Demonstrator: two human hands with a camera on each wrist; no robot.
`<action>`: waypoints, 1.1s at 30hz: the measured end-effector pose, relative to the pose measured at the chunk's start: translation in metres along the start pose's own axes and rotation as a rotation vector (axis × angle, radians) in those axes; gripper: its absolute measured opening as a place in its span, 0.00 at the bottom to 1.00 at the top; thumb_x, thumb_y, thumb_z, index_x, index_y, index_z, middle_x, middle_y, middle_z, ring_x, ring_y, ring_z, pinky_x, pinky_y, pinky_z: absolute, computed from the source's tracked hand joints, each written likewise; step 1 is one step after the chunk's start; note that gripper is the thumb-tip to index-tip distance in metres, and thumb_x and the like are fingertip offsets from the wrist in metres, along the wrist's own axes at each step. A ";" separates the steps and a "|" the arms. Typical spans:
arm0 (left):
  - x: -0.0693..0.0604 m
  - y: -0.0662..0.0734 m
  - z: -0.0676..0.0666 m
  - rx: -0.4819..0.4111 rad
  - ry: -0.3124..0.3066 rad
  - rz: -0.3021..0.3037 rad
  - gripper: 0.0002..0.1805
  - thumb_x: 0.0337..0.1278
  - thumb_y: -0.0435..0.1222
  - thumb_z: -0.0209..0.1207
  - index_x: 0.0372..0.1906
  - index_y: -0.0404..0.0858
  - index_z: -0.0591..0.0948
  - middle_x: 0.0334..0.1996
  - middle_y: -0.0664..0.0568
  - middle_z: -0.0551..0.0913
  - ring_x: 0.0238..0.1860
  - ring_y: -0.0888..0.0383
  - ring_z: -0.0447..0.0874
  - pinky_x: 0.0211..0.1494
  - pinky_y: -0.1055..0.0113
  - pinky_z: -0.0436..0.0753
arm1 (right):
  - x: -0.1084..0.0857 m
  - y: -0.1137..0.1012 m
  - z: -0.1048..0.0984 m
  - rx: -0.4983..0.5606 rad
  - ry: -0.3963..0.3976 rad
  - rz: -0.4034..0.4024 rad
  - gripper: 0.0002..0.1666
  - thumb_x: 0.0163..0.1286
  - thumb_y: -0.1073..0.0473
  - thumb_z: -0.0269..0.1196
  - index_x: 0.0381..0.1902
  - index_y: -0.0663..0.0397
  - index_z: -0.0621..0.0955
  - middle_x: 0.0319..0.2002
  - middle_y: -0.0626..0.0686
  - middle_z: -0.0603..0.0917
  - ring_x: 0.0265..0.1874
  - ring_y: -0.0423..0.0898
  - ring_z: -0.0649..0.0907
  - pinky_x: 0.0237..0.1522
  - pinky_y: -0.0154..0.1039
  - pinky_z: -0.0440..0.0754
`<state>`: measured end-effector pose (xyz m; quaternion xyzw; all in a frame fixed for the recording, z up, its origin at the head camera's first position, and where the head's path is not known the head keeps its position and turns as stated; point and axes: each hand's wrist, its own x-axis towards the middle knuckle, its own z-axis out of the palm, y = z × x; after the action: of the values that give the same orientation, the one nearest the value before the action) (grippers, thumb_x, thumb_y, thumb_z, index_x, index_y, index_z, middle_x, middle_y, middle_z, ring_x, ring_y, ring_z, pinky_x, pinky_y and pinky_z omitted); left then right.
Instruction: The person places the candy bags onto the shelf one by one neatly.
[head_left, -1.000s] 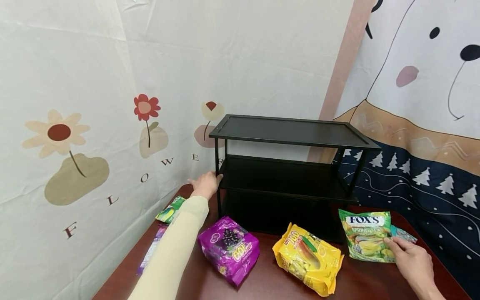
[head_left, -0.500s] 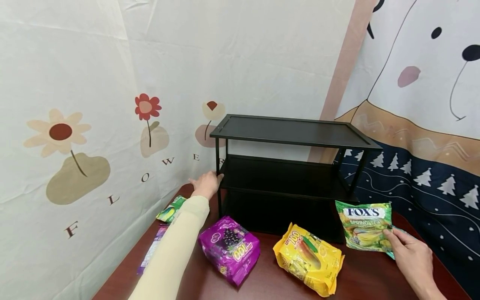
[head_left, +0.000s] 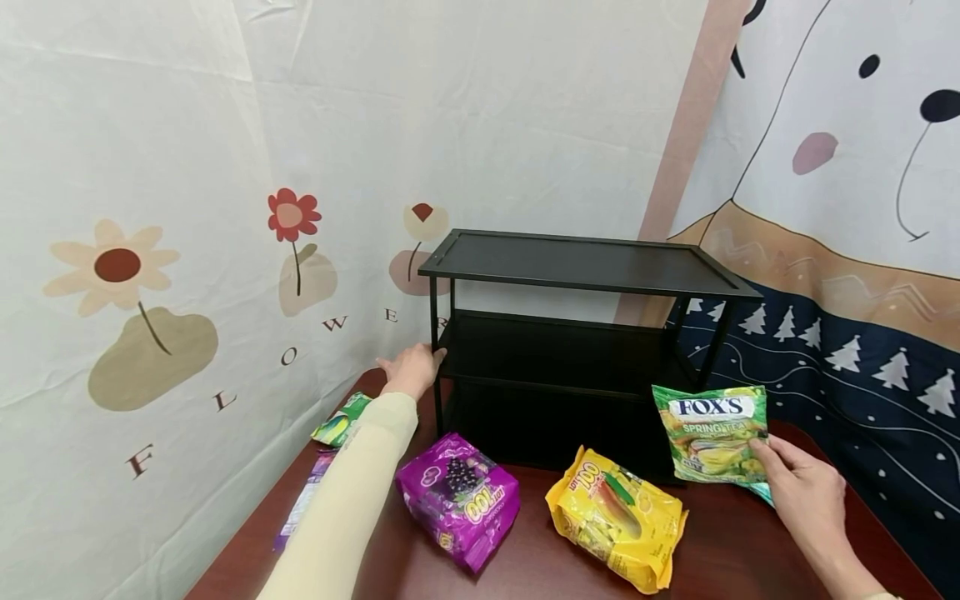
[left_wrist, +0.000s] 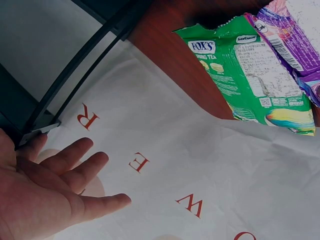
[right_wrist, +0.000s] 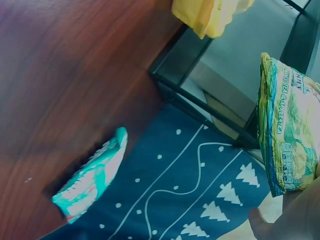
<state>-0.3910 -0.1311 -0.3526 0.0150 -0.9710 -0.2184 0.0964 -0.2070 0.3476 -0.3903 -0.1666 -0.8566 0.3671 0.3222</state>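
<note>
My right hand [head_left: 810, 496] pinches the right edge of a green FOX'S Spring Tea candy bag [head_left: 708, 437], raised in front of the right end of a black three-level shelf rack [head_left: 570, 265]. In the right wrist view the bag [right_wrist: 292, 130] is seen from its side, with fingers partly behind it. At the rack's left front post, level with the middle shelf, my left hand [head_left: 411, 371] holds on between thumb and forefinger. Its other fingers [left_wrist: 85, 170] spread away from the metal in the left wrist view; the thumb is hidden there.
A purple grape candy bag [head_left: 459, 500] and a yellow mango candy bag [head_left: 618, 521] lie before the rack. Along the left edge are another green FOX'S bag [left_wrist: 250, 75] and a purple packet [left_wrist: 287, 40]. A teal packet [right_wrist: 92, 180] lies at the table's right edge. Printed cloth hangs behind.
My right hand has lifted the green candy bag off the table and carried it up and left toward the rack. The left hand stays at the post.
</note>
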 end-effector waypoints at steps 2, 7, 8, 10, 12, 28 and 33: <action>0.001 0.000 0.001 0.004 0.000 0.000 0.26 0.77 0.52 0.45 0.52 0.35 0.83 0.49 0.38 0.84 0.61 0.35 0.75 0.65 0.24 0.42 | 0.001 -0.003 0.001 0.011 0.007 -0.023 0.24 0.70 0.48 0.66 0.53 0.62 0.85 0.31 0.48 0.88 0.28 0.14 0.69 0.31 0.22 0.69; 0.002 -0.001 0.001 0.011 0.001 0.001 0.27 0.77 0.52 0.44 0.55 0.35 0.82 0.52 0.37 0.83 0.62 0.35 0.74 0.65 0.24 0.43 | 0.000 -0.012 0.005 0.033 0.010 -0.044 0.23 0.70 0.49 0.65 0.53 0.62 0.85 0.33 0.55 0.89 0.27 0.14 0.69 0.30 0.22 0.69; 0.002 -0.001 0.001 0.011 0.000 0.002 0.27 0.77 0.52 0.44 0.55 0.35 0.81 0.52 0.37 0.83 0.62 0.35 0.74 0.65 0.24 0.43 | 0.001 -0.013 0.006 0.037 0.011 -0.046 0.23 0.70 0.49 0.66 0.53 0.61 0.85 0.33 0.55 0.89 0.27 0.14 0.69 0.30 0.22 0.69; 0.001 -0.001 0.000 0.011 -0.001 0.003 0.27 0.77 0.52 0.44 0.57 0.35 0.81 0.53 0.37 0.82 0.62 0.35 0.74 0.65 0.24 0.42 | 0.001 -0.016 0.007 0.048 0.016 -0.054 0.22 0.70 0.49 0.66 0.53 0.60 0.86 0.34 0.55 0.89 0.28 0.14 0.70 0.30 0.23 0.70; 0.001 -0.001 -0.001 0.008 -0.005 0.003 0.27 0.77 0.52 0.44 0.59 0.34 0.80 0.54 0.36 0.82 0.62 0.35 0.73 0.66 0.24 0.42 | 0.002 -0.019 0.008 0.059 0.018 -0.068 0.22 0.70 0.50 0.66 0.53 0.60 0.86 0.35 0.57 0.89 0.28 0.14 0.70 0.30 0.21 0.70; -0.003 0.003 -0.006 0.009 -0.004 0.010 0.26 0.77 0.51 0.45 0.54 0.34 0.82 0.48 0.37 0.84 0.60 0.34 0.75 0.65 0.24 0.43 | 0.015 -0.050 0.007 0.163 0.030 -0.119 0.21 0.72 0.50 0.63 0.52 0.59 0.86 0.30 0.34 0.83 0.29 0.26 0.75 0.28 0.22 0.71; -0.002 0.001 -0.004 0.007 0.005 0.015 0.25 0.77 0.50 0.46 0.48 0.34 0.83 0.43 0.38 0.85 0.58 0.34 0.77 0.64 0.23 0.44 | 0.022 -0.061 0.007 0.212 0.026 -0.080 0.22 0.73 0.48 0.61 0.53 0.59 0.85 0.30 0.31 0.82 0.30 0.30 0.76 0.25 0.25 0.70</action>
<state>-0.3882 -0.1322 -0.3489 0.0085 -0.9716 -0.2143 0.1003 -0.2305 0.3138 -0.3394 -0.1017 -0.8146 0.4403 0.3636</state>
